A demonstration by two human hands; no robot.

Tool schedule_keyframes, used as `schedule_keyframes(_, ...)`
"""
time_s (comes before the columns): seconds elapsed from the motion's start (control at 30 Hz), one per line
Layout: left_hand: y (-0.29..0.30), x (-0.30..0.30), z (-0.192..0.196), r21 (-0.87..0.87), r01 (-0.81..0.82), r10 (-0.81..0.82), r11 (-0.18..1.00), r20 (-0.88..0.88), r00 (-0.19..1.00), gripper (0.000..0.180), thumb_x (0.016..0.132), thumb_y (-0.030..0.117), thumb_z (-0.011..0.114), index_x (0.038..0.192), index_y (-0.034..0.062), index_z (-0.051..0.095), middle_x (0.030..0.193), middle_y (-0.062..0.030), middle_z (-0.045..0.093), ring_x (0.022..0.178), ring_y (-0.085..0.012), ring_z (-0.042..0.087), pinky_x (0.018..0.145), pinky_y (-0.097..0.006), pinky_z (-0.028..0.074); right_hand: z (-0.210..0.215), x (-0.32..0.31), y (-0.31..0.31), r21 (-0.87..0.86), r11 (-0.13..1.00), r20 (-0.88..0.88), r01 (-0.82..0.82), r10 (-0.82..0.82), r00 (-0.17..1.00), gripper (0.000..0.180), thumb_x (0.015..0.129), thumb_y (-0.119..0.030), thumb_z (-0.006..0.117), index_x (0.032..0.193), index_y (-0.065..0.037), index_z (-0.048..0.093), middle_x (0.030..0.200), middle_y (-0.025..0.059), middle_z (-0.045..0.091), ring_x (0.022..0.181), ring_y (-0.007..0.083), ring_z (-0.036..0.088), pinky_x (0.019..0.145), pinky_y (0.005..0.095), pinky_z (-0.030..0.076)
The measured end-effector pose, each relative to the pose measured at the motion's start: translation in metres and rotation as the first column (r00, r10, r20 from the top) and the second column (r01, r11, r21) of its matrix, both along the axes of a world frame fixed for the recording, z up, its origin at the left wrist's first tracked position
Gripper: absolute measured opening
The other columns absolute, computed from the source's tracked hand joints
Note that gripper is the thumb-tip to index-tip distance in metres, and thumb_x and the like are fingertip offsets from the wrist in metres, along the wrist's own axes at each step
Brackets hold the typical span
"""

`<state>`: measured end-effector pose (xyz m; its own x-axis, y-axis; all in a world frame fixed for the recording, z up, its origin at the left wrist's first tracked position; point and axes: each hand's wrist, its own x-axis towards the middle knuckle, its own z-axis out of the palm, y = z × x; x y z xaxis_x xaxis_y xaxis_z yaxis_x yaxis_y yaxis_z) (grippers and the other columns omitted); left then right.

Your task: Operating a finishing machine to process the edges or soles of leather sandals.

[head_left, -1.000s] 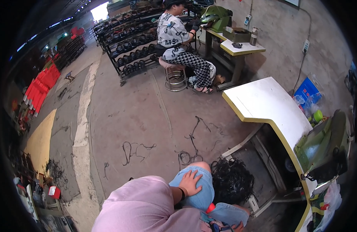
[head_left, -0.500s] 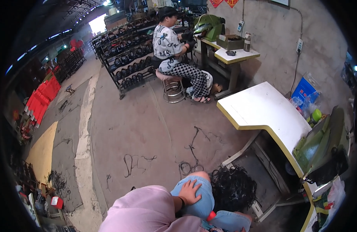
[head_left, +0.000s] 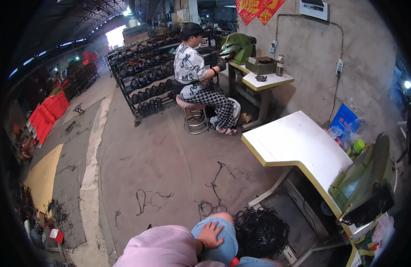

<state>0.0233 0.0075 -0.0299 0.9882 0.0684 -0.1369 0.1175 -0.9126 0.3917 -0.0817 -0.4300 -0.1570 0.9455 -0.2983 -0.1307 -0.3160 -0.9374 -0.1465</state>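
My left hand (head_left: 210, 234) lies flat on my left thigh, over light-blue denim shorts (head_left: 226, 242), fingers spread and holding nothing. A dark band circles that wrist below a pink sleeve (head_left: 156, 247). Between my legs a small red thing (head_left: 234, 261) peeks out, too little of it showing to name. My right hand is outside the picture. Beside my knee, on the floor, sits a heap of black strip scraps (head_left: 262, 229). To my right stands a white-topped workbench (head_left: 299, 138) with a yellow edge, bearing a green machine (head_left: 361, 173).
A co-worker (head_left: 190, 66) in dark gloves sits on a round stool (head_left: 195, 121) at another green machine (head_left: 239, 46). Behind them, a wheeled rack (head_left: 147, 84) carries rows of black shoes. Black strips (head_left: 145, 200) litter the floor. Red boxes (head_left: 49, 115) are stacked far left.
The whole view has tilted up a little, so the scene sits lower and more wall shows. My left hand stays on the thigh. The co-worker's hands have shifted slightly at the machine.
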Motion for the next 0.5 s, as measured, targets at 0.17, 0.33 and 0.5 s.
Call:
schedule_keyframes(0.17, -0.002, 0.001, 0.002, -0.005, -0.012, 0.012, 1.0, -0.011, 1.0, 0.067, 0.083, 0.05, 0.058, 0.142, 0.0198, 0.049, 0.149, -0.0195, 0.04, 0.137, -0.0465, 0.034, 0.113, -0.057, 0.026, -0.024, -0.008, -0.012, -0.006, 1.0, 0.033, -0.027, 0.027, 0.999, 0.069, 0.087, -0.043, 0.055, 0.149, -0.018, 0.037, 0.142, 0.0248, 0.045, 0.124, 0.0488, 0.047, 0.102, 0.0574, 0.04)
schedule_keyframes(0.33, -0.003, -0.001, 0.003, -0.003, -0.014, 0.014, 1.0, 0.013, 1.0, 0.066, 0.083, 0.05, 0.058, 0.142, 0.0198, 0.049, 0.15, -0.0189, 0.039, 0.137, -0.0468, 0.033, 0.113, -0.057, 0.026, -0.11, -0.038, -0.048, -0.113, 0.99, 0.146, -0.083, 0.099, 0.984, 0.069, 0.087, -0.043, 0.056, 0.148, -0.018, 0.037, 0.142, 0.0255, 0.045, 0.123, 0.0496, 0.047, 0.101, 0.0584, 0.04)
schedule_keyframes(0.5, -0.002, -0.002, 0.003, -0.013, -0.016, 0.016, 1.0, 0.008, 1.0, 0.066, 0.082, 0.049, 0.058, 0.141, 0.0199, 0.049, 0.15, -0.0187, 0.04, 0.137, -0.0463, 0.034, 0.113, -0.056, 0.026, -0.182, -0.072, -0.074, -0.33, 0.936, 0.254, -0.12, 0.21, 0.944, 0.069, 0.086, -0.042, 0.056, 0.148, -0.018, 0.038, 0.142, 0.0258, 0.045, 0.123, 0.0502, 0.047, 0.101, 0.0589, 0.04)
